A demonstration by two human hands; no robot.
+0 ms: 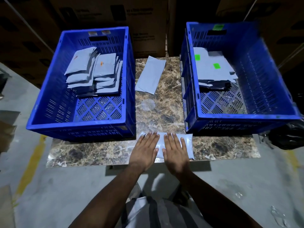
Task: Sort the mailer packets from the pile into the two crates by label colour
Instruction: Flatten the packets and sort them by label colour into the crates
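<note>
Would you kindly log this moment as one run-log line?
hands: left hand and right hand flat on packet | label: unseen | spare packet between crates | table

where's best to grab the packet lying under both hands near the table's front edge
Probably its right short end: the packet lies flat, and that end sticks out bare beyond the right hand. The left hand covers most of the other end. Pinch it from the right, thumb on top, fingers slid underneath.
</note>
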